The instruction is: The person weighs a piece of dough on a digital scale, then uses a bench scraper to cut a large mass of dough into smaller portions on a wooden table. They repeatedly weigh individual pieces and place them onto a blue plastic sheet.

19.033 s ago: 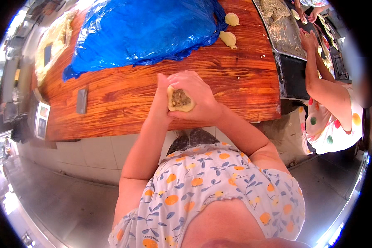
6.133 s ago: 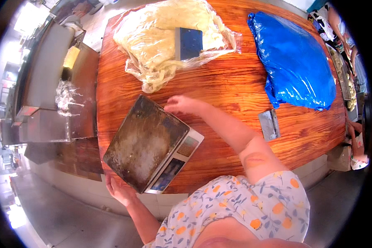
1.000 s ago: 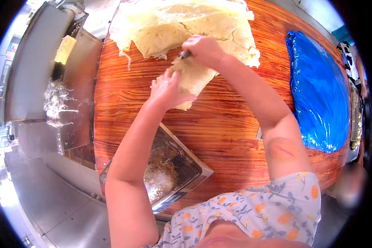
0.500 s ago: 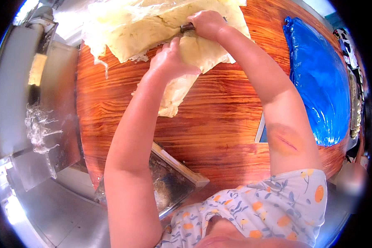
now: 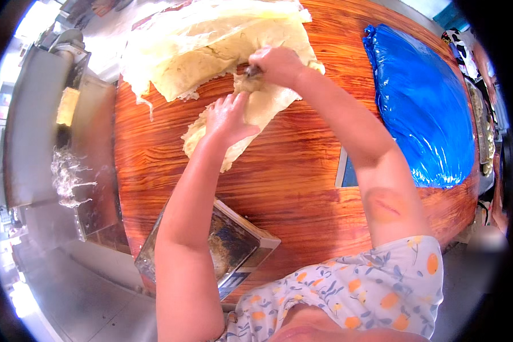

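A large pale yellow dough sheet (image 5: 182, 77) lies at the far side of the table, partly under clear plastic film (image 5: 211, 25). From its near edge a dough strip (image 5: 273, 108) reaches toward me, with a gap between the two on the left. My left hand (image 5: 229, 121) rests flat on this strip, fingers spread. My right hand (image 5: 279, 67) is closed at the strip's far end, around a small tool (image 5: 252, 70) with a dark, shiny end. Its blade, if any, is hidden, so I cannot tell its kind.
The wooden table (image 5: 302, 165) has a blue plastic-wrapped bundle (image 5: 424, 114) on its right. A worn, stained tray (image 5: 228, 239) lies by my left forearm. Left of the table stands a metal machine (image 5: 34, 125) with whitish strands (image 5: 68, 176) hanging on it.
My right hand and the tool have come nearer to me. The gap between the strip and the large sheet looks wider. My left hand stays on the strip, and the view has shifted a little.
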The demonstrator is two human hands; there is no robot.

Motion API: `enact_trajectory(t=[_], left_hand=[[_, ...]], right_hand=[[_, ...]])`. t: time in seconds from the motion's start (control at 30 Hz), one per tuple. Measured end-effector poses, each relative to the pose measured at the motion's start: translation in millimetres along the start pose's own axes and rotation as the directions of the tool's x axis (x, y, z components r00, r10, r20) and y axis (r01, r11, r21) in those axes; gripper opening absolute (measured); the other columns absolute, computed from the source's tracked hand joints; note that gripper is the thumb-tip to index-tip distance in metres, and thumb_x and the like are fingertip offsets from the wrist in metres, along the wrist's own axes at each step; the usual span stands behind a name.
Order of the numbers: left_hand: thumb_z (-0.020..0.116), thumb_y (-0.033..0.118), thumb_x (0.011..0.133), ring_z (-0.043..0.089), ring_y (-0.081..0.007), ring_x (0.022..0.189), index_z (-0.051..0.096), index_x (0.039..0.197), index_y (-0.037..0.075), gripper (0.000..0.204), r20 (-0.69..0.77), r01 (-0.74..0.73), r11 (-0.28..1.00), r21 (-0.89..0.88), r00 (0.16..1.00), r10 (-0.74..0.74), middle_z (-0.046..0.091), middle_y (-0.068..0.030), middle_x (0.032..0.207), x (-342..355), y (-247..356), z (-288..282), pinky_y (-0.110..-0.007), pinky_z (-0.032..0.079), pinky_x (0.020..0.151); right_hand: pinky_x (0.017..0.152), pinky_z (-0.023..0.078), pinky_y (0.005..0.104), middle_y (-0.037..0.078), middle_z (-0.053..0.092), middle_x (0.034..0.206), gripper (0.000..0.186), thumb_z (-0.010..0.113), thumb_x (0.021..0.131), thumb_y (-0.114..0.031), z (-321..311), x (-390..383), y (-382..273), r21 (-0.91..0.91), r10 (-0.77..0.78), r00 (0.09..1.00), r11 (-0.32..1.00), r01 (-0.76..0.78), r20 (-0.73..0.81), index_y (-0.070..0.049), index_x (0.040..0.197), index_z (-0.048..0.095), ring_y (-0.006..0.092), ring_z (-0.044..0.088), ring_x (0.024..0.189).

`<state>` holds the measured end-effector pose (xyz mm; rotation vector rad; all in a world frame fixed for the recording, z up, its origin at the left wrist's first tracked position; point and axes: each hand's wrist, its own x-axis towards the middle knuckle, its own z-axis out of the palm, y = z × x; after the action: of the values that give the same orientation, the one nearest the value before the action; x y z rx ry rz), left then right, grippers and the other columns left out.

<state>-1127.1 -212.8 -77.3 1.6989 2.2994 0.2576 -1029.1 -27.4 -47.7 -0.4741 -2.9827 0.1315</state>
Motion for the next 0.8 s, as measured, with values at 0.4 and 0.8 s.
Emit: enact_trajectory(t=[0.4, 0.8], left_hand=[[0.082, 0.042, 0.063, 0.042, -0.0328, 0.132, 0.037, 0.146, 0.011, 0.1, 0.097, 0.068, 0.998, 0.008, 0.993, -0.068, 0.048, -0.0122, 0.141, 2, 11, 4, -0.047, 0.033, 0.11], [0.081, 0.036, 0.065, 0.046, -0.0341, 0.127, 0.043, 0.142, 0.017, 0.089, -0.049, -0.157, 0.987, 0.015, 0.986, 0.158, 0.055, -0.0112, 0.133, -19, -11, 14, -0.049, 0.033, 0.109]], right_hand=[[0.081, 0.055, 0.041, 0.008, 0.07, 0.107, 0.034, 0.058, 0.082, -0.005, 41, 19, 91, -0.152, 0.298, 0.931, 0.951, -0.27, 0.209, -0.014, 0.114, 0.067, 0.0276, 0.068, 0.096], [0.08, 0.052, 0.0448, 0.016, 0.07, 0.096, 0.036, 0.068, 0.076, -0.019, 10, -67, 62, 0.008, 0.293, 0.936, 0.954, -0.3, 0.193, -0.014, 0.112, 0.068, 0.0344, 0.066, 0.09]])
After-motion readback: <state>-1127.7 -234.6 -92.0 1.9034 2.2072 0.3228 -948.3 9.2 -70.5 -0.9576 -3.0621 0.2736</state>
